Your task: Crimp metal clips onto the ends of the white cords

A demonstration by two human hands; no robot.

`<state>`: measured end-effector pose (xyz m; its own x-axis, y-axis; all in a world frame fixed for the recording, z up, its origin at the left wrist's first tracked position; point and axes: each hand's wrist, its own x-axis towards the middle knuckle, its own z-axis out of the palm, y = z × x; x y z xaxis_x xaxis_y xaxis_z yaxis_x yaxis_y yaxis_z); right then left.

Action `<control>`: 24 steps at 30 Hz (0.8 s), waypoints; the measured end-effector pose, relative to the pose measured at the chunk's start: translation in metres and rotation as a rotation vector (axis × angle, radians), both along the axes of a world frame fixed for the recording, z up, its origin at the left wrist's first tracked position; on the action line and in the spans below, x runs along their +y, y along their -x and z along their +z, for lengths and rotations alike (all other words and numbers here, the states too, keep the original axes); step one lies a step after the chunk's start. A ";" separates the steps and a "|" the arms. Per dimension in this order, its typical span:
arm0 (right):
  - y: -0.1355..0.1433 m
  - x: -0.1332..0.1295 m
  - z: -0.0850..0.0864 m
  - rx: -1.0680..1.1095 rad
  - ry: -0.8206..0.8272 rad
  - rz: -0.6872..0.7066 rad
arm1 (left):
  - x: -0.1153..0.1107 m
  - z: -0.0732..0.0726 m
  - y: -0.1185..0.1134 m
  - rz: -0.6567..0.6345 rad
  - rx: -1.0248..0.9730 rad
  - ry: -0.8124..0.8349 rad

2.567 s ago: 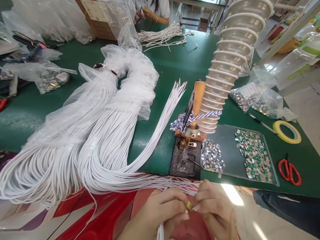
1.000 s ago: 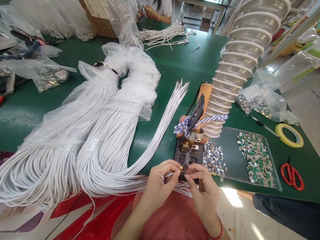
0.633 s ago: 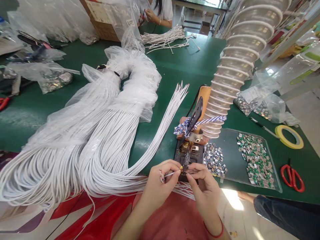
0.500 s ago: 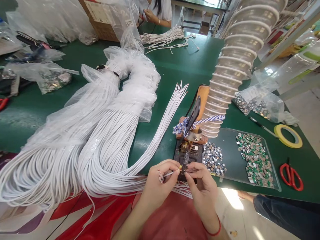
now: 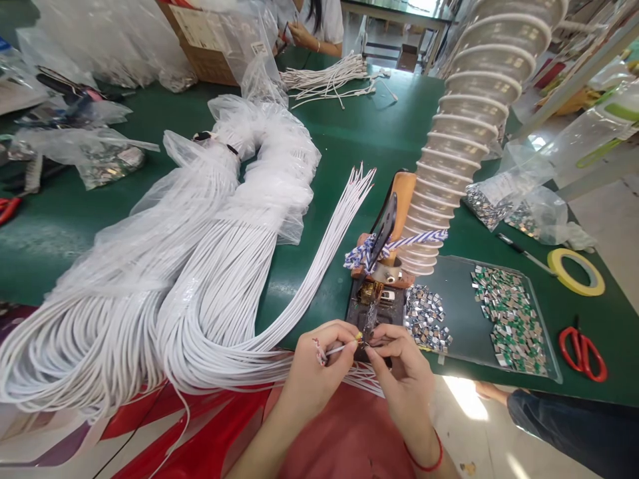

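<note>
My left hand (image 5: 322,366) pinches a white cable (image 5: 335,348) near its stripped end, where thin coloured wires show. Facing it, my right hand (image 5: 405,362) has thumb and fingers closed at the wire tips; what they hold is too small to make out. Both hands are nearly touching, just in front of a small black fixture (image 5: 357,313) with an orange-handled tool (image 5: 403,193) tied by blue-and-white cord. A loose row of white cables (image 5: 319,279) lies left of the fixture, beside large plastic-wrapped cable bundles (image 5: 214,266).
Right of the fixture, a tray (image 5: 456,293) holds metal shells and green connector boards. Beyond are yellow tape (image 5: 576,271), red scissors (image 5: 582,354) and a pen. A ribbed hose (image 5: 469,120) slants above. Another person's hand (image 5: 302,34) is at the far side.
My right thumb and fingertips have shifted slightly left, closer to the wire ends. My left hand has barely moved and still pinches the cable.
</note>
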<state>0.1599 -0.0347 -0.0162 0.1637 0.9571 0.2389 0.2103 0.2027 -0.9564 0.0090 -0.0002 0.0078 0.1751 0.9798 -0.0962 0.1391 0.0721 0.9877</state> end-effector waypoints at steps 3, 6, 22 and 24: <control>0.001 0.000 -0.001 0.008 -0.006 -0.007 | 0.000 0.001 -0.001 -0.006 0.002 0.003; 0.002 0.000 0.001 -0.001 -0.017 -0.013 | 0.000 0.002 -0.002 0.005 -0.018 0.012; -0.005 -0.008 0.001 -0.048 0.024 0.060 | -0.010 -0.006 0.003 -0.023 0.024 0.053; -0.009 -0.014 0.000 -0.054 0.052 0.063 | -0.014 -0.007 0.004 -0.032 0.037 0.061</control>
